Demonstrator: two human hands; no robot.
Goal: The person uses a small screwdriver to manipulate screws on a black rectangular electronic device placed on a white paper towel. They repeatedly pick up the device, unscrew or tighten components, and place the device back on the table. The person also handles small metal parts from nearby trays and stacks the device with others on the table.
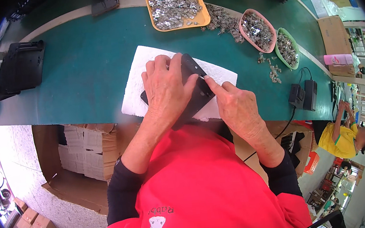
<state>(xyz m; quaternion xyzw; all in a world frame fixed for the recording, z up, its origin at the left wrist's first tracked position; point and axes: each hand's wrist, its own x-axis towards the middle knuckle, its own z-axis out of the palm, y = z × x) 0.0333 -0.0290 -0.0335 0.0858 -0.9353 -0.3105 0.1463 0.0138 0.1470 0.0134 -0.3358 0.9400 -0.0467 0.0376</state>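
A black plastic part [195, 103] lies on a white foam slab [135, 76] at the table's near edge. My left hand [164, 89] grips it from above, with its fingers bent over the far side and the thumb pointing toward the part's right edge. Close to that thumb tip, the index fingertip of my right hand [239, 108] presses on the part's edge. The other right fingers are curled in. Something small and shiny shows at the fingertips, too small to name. Much of the part is hidden beneath my left hand.
Small metal clips fill a yellow tray [204, 19], a pink basket [243, 31] and a green basket [281, 50], and lie loose between them. Black housings [22, 66] stand at left. Black corded devices [309, 95] sit at right. Below are cartons [77, 194]. A person in yellow [338, 140] works farther right.
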